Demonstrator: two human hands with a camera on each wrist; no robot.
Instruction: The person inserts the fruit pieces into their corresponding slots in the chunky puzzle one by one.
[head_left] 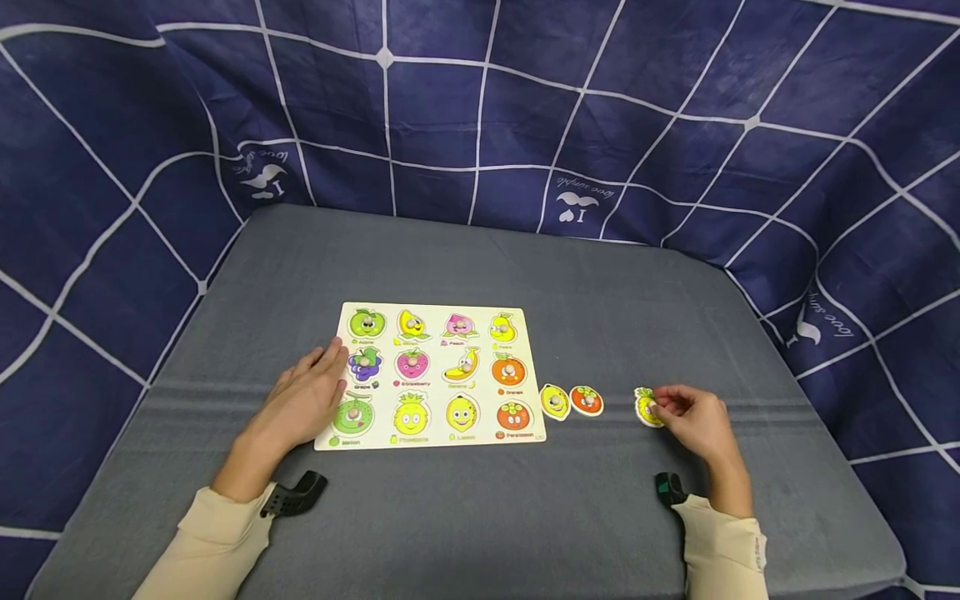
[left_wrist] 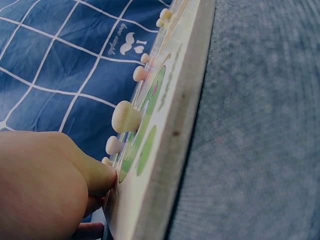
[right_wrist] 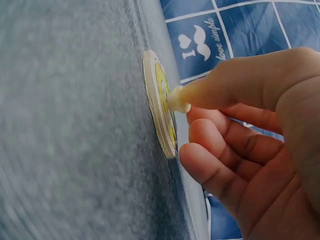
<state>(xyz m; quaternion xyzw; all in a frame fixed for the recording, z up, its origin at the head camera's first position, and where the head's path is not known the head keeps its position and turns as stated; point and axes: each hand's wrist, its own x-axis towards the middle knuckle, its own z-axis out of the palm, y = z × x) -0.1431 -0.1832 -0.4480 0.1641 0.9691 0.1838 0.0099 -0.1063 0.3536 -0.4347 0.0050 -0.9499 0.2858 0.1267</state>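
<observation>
A wooden fruit puzzle board (head_left: 483, 435) lies flat on the grey table. My left hand (head_left: 300, 402) rests along its left edge, fingers stretched out, thumb touching the board's face near the melon piece (left_wrist: 135, 157). Most fruits carry round knobs; the pineapple, lemon and persimmon pictures in the front row have none. To the right, my right hand (head_left: 697, 421) pinches the knob (right_wrist: 176, 100) of a pineapple piece (head_left: 645, 408) between thumb and fingertip. In the right wrist view that piece is close over the table surface, and the other fingers are loosely curled.
Just right of the board, a loose lemon piece (head_left: 553, 410) and a loose persimmon piece (head_left: 581, 407) lie side by side, knobs up. Dark blue checked cloth (head_left: 450, 108) hangs behind and on both sides of the table (head_left: 480, 517).
</observation>
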